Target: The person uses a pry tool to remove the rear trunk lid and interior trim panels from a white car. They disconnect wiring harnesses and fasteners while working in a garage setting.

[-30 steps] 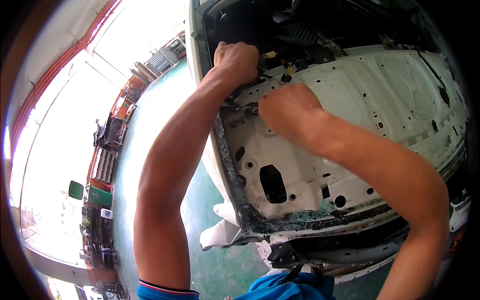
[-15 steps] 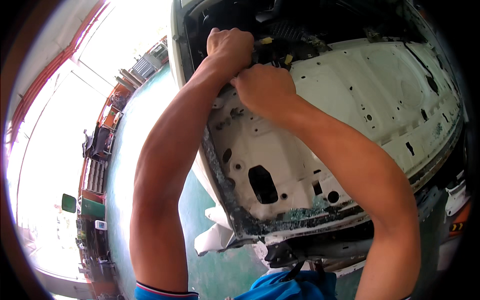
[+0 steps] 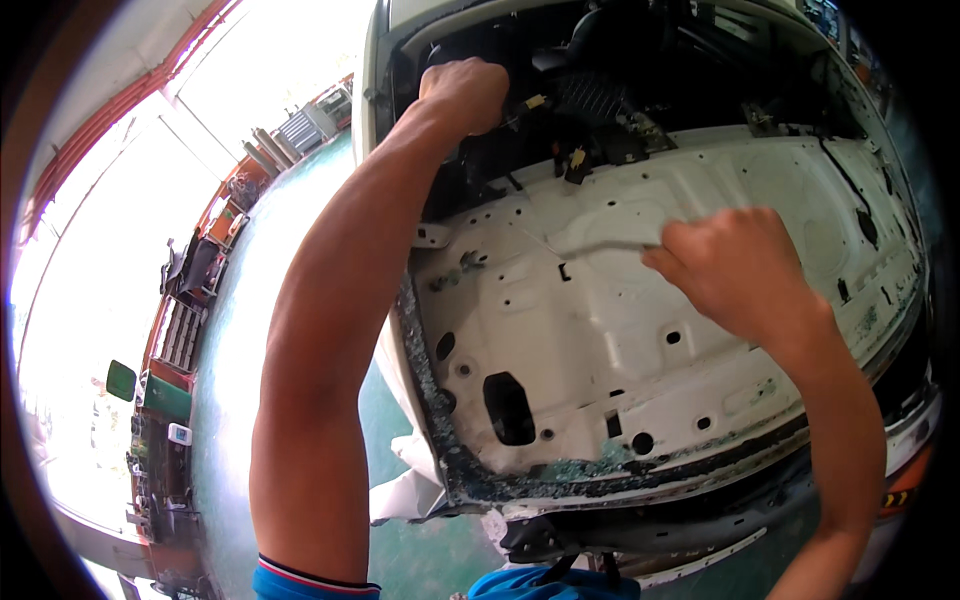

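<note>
A cream-white sheet-metal car body panel [image 3: 560,350], pierced with holes, lies in front of me in the rear of a stripped car. Over its far left corner, beside the dark interior, my left hand [image 3: 468,95] is closed in a fist; whatever it grips is hidden. My right hand [image 3: 735,265] hovers above the middle of the panel, fingers curled together. From its fingertips a pale curved shape reaches left, and I cannot tell whether it is a held strip or a ridge of the panel. Dark trim pieces with yellow tabs [image 3: 577,160] sit along the panel's far edge.
Greenish glass-like fragments [image 3: 590,465] lie along the panel's near edge. A bent white metal piece [image 3: 408,490] sticks out at the near left corner. Dark bumper parts [image 3: 600,530] run below. Shelves and a green bin [image 3: 165,398] line the left wall.
My right hand has moved right and toward me, away from my left hand. My left fist stays near the far left corner. The view has shifted slightly, showing more of the interior.
</note>
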Demonstrator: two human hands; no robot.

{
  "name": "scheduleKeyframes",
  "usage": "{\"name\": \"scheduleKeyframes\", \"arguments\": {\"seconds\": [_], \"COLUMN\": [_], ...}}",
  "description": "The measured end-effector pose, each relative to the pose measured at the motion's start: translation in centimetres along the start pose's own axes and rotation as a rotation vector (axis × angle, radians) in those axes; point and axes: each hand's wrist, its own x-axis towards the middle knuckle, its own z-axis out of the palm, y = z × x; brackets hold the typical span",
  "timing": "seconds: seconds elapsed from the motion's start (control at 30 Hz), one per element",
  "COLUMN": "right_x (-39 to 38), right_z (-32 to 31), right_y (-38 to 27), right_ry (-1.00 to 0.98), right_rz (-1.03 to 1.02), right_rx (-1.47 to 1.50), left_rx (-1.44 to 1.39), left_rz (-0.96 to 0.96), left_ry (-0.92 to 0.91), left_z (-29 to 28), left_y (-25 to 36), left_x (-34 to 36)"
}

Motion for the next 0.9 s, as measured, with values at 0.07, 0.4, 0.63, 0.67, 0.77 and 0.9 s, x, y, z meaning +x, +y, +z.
{"name": "scheduleKeyframes", "arguments": {"seconds": [0.07, 0.4, 0.63, 0.67, 0.77, 0.9], "right_x": [-2.8, -12.8, -14.6, -14.6, -14.9, -14.9], "right_z": [-0.4, 0.1, 0.7, 0.7, 1.1, 0.4], "right_y": [1.6, 6.3, 7.8, 8.0, 8.5, 8.8], "right_ry": [0.018, 0.062, 0.032, 0.029, 0.025, 0.023], "right_rz": [0.032, 0.280, 0.330, 0.330, 0.328, 0.314], "right_rx": [0.091, 0.292, 0.346, 0.351, 0.360, 0.363], "left_rx": [-0.090, -0.088, -0.339, -0.413, -0.540, -0.183], "left_rz": [-0.075, -0.154, -0.129, -0.073, 0.061, 0.032], "left_ry": [-0.029, 0.285, -0.201, -0.207, -0.238, -0.063], "left_z": [0.0, 6.7, 13.0, 13.3, 13.4, 11.9], "left_y": [0.2, 4.9, 6.3, 5.9, 4.7, 3.9], "left_x": [1.4, 7.3, 10.1, 10.7, 11.7, 9.3]}}
